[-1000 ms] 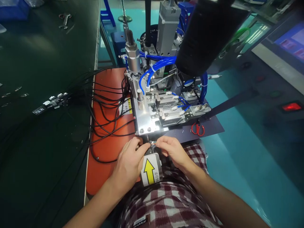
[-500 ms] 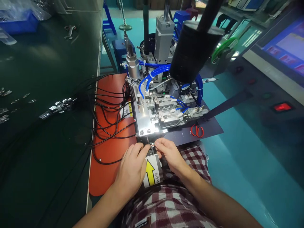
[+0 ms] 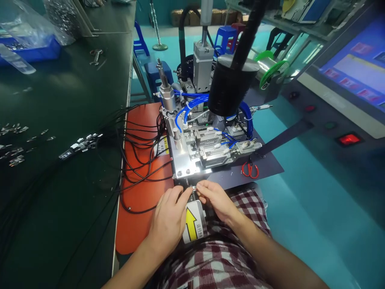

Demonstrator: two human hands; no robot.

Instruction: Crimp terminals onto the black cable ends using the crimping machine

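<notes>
At the front end of the machine's track, my left hand (image 3: 170, 208) and my right hand (image 3: 215, 198) meet fingertip to fingertip. Between them is a small shiny metal connector (image 3: 194, 188), pinched by both from either side; its details are too small to make out. A black cable (image 3: 141, 211) runs across the orange mat and disappears under my left hand. Just below my fingers is a white plate with a yellow arrow (image 3: 191, 224). The machine's metal top plate (image 3: 185, 162) lies directly beyond my fingertips.
Black cables with metal connector ends (image 3: 82, 145) lie bundled on the dark table (image 3: 69, 88) at left. Red-handled scissors (image 3: 250, 170) rest right of the machine. A black cylinder (image 3: 233, 86) hangs over it. A control panel (image 3: 345, 108) stands at right, near a green-flanged wire spool (image 3: 272, 70).
The camera view has shifted slightly, so the scene sits a little lower. Both hands keep their pinch on the small connector at the same spot, with little visible finger movement.
</notes>
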